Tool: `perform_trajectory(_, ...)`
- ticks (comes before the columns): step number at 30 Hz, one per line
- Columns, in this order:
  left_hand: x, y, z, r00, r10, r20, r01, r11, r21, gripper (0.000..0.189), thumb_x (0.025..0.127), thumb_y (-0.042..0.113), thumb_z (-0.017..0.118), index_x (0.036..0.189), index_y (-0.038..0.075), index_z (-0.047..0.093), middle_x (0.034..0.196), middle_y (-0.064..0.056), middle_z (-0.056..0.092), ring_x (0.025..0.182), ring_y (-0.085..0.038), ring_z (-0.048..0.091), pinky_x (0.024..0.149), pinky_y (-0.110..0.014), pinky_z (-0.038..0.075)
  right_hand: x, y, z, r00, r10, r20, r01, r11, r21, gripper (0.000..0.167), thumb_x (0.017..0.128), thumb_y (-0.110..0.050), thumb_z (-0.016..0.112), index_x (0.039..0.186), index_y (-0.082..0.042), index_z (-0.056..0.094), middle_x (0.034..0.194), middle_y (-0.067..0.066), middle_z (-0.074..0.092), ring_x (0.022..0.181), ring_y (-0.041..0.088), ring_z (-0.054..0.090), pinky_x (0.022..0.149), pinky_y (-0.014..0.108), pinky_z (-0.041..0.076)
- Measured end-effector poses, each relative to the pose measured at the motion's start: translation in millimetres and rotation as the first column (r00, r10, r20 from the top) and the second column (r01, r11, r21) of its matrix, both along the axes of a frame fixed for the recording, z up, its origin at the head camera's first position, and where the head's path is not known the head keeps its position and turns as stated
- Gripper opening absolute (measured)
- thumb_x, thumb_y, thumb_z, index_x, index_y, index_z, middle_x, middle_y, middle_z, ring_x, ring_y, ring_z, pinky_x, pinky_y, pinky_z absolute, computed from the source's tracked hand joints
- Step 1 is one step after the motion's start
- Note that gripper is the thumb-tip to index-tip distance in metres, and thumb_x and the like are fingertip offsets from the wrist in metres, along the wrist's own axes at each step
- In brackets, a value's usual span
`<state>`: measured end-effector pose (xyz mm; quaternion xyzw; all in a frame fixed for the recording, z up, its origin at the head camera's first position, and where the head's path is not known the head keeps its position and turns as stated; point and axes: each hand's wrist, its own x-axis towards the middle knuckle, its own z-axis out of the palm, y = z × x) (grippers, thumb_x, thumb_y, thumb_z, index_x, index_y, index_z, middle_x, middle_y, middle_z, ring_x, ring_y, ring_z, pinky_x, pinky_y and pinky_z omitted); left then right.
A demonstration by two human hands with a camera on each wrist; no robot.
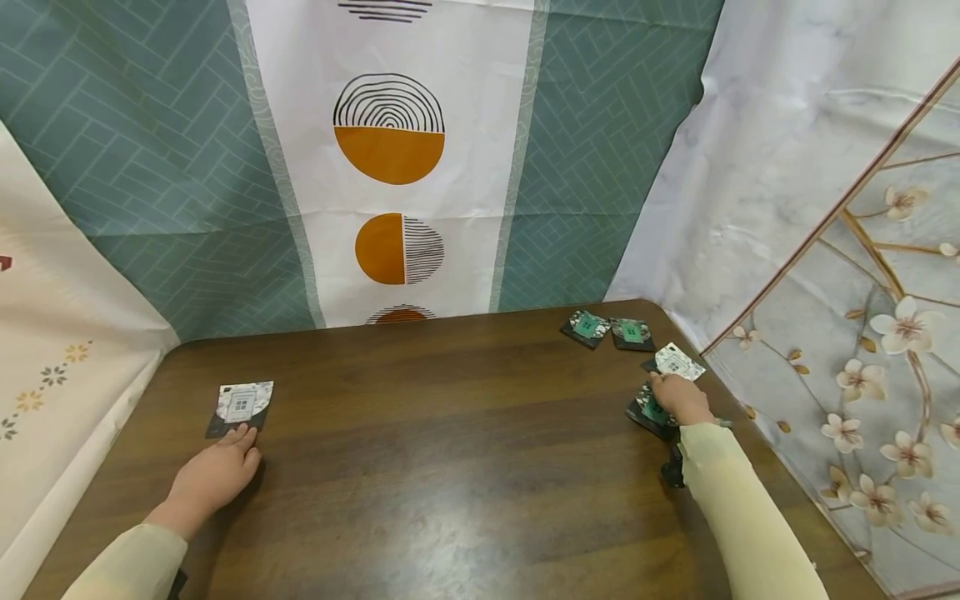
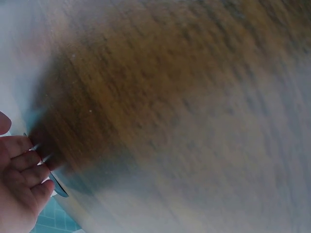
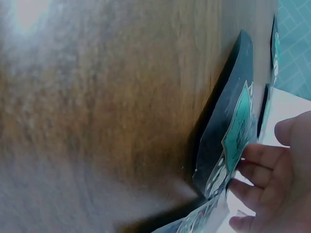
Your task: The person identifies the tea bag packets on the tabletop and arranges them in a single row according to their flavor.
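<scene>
At the table's left, a flat white-and-black packet (image 1: pixel 242 403) lies with its white printed half toward the back. My left hand (image 1: pixel 213 477) rests fingertips on its near black edge. In the left wrist view only a thin dark edge of the packet (image 2: pixel 59 188) shows past the left hand (image 2: pixel 23 182). Over at the right, my right hand (image 1: pixel 681 398) reaches over a green-and-black packet (image 1: pixel 647 412) and touches near a white packet (image 1: pixel 678 362). The right wrist view shows the right hand's fingers (image 3: pixel 260 165) loosely bent against the green-labelled packet (image 3: pixel 237 131), thumb apart.
Two more green-and-black packets (image 1: pixel 587 327) (image 1: pixel 632 334) lie side by side at the back right corner. The brown wooden table (image 1: pixel 420 433) runs between the hands. Patterned cloths (image 1: pixel 397 250) hang behind and at both sides.
</scene>
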<state>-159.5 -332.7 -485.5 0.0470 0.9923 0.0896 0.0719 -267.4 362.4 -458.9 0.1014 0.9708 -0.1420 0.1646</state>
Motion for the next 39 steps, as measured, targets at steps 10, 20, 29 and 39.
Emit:
perform_trajectory(10, 0.3, -1.0, -1.3, 1.000, 0.000, -0.009, 0.000, 1.000, 0.007, 0.052, 0.102, 0.017, 0.042, 0.138, -0.021, 0.049, 0.145, -0.043, 0.044, 0.133, -0.062, 0.046, 0.108, -0.068, 0.043, -4.2, -9, -2.9, 0.992, 0.118, -0.047, -0.117, 0.993, 0.020, 0.060, 0.109, -0.030, 0.022, 0.148, 0.011, 0.043, 0.150, 0.038, 0.045, 0.135, 0.060, 0.046, 0.108, 0.069, 0.043)
perform_trajectory(20, 1.1, -1.1, -1.4, 1.000, -0.003, -0.031, 0.003, 1.000, 0.001, 0.051, 0.102, 0.017, 0.042, 0.135, -0.021, 0.051, 0.143, -0.043, 0.048, 0.131, -0.062, 0.048, 0.107, -0.067, 0.044, -9.4, -17, -3.7, 0.974, 0.209, -0.091, -0.207, 0.978, 0.033, 0.058, 0.109, -0.030, 0.029, 0.149, 0.009, 0.043, 0.145, 0.040, 0.049, 0.130, 0.060, 0.051, 0.107, 0.068, 0.045)
perform_trajectory(29, 1.0, -1.1, -1.5, 1.000, 0.000, -0.020, 0.000, 1.000, 0.004, 0.051, 0.102, 0.016, 0.042, 0.137, -0.020, 0.051, 0.144, -0.042, 0.047, 0.132, -0.061, 0.048, 0.107, -0.068, 0.044, -9.2, -28, -5.1, 0.922, 0.359, -0.145, -0.350, 0.933, 0.086, 0.052, 0.107, -0.026, 0.035, 0.145, 0.007, 0.051, 0.137, 0.037, 0.058, 0.125, 0.056, 0.058, 0.105, 0.066, 0.047)
perform_trajectory(39, 0.0, -0.8, -1.4, 0.999, 0.011, -0.034, -0.011, 1.000, 0.001, 0.050, 0.102, 0.016, 0.041, 0.137, -0.019, 0.052, 0.144, -0.041, 0.048, 0.132, -0.060, 0.049, 0.107, -0.067, 0.045, -4.1, -50, -5.1, 0.885, 0.440, -0.150, -0.429, 0.898, 0.102, 0.048, 0.106, -0.024, 0.041, 0.144, 0.003, 0.055, 0.145, 0.030, 0.056, 0.129, 0.052, 0.058, 0.108, 0.064, 0.046)
